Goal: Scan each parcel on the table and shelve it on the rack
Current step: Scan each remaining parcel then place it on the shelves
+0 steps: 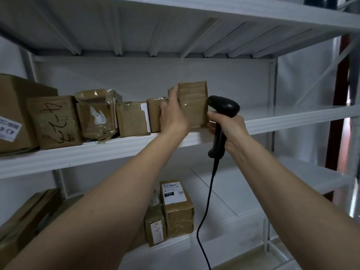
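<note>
Left hand (172, 114) presses straight fingers on a taped brown cardboard parcel (193, 104) standing at the front edge of the white metal rack's (292, 117) middle shelf, beside five others. Right hand (230, 126) grips a black corded scanner (221, 117).
</note>
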Demonstrator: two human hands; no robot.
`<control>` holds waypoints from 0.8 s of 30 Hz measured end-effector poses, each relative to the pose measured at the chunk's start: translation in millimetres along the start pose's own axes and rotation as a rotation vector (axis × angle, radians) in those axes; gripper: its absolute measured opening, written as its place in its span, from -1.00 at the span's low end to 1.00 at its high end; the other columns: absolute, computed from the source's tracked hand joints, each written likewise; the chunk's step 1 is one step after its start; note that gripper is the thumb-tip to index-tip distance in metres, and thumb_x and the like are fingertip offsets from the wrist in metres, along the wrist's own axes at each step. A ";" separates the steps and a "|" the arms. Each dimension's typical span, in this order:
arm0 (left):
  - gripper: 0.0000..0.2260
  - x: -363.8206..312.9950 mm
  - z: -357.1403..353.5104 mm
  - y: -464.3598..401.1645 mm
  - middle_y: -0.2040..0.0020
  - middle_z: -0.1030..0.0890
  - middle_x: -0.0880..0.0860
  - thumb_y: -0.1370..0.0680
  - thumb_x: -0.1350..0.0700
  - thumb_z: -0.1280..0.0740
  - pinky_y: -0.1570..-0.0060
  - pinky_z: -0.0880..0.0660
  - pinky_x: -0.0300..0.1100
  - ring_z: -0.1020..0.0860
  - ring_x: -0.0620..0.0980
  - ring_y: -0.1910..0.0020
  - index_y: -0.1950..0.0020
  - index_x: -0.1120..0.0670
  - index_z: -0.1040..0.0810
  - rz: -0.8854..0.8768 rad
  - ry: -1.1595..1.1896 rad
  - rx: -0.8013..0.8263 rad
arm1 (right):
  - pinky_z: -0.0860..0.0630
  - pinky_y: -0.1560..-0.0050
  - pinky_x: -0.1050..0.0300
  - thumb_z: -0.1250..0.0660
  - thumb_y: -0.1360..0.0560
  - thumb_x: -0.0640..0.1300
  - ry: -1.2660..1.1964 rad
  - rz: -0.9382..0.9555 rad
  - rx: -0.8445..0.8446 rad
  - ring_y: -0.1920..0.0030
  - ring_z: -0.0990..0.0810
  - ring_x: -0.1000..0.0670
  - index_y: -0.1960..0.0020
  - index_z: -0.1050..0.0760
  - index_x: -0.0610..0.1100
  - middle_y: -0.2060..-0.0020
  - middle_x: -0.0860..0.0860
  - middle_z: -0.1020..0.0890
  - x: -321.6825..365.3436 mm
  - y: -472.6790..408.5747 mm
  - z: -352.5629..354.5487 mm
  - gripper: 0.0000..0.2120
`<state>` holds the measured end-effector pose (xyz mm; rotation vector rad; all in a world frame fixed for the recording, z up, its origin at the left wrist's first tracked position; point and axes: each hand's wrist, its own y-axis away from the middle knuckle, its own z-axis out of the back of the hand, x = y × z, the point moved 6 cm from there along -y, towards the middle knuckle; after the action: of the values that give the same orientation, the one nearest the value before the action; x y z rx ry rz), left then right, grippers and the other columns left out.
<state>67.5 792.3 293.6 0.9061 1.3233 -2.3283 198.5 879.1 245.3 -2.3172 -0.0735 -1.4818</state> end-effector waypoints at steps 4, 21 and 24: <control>-0.27 27.6 10.1 41.3 0.01 -0.51 -0.04 -0.47 0.34 -0.39 0.04 -0.57 -0.14 -0.55 -0.05 0.03 -0.53 -0.11 -0.18 0.127 0.188 0.038 | -0.61 0.25 0.23 -0.49 -0.42 -0.22 -0.030 0.006 0.092 0.20 -0.64 0.03 0.04 -0.57 -0.13 0.22 -0.02 -0.66 -21.6 30.4 -7.0 -0.84; -0.81 232.8 142.8 212.0 0.22 -0.62 0.09 -0.54 0.36 -0.29 0.33 -0.51 -0.28 -0.55 -0.13 0.35 -0.10 0.19 -0.61 0.640 0.324 -0.041 | -0.59 0.26 0.18 -0.52 -0.39 -0.23 -0.088 -0.421 0.551 0.34 -0.61 0.04 0.08 -0.65 -0.18 0.35 -0.03 -0.65 -195.8 209.9 -134.6 -0.88; -0.85 261.2 185.8 233.0 0.23 -0.62 0.14 -0.53 0.37 -0.31 0.24 -0.58 -0.12 -0.58 0.03 0.28 0.03 0.17 -0.62 0.667 0.319 -0.081 | -0.57 0.33 0.20 -0.51 -0.39 -0.25 -0.118 -0.493 0.593 0.37 -0.60 0.03 0.17 -0.67 -0.14 0.39 -0.03 -0.64 -221.8 247.7 -169.1 -0.95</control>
<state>-69.8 522.2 38.3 1.4660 0.9943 -1.6550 16.4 627.4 39.0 -1.9537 -1.0313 -1.2818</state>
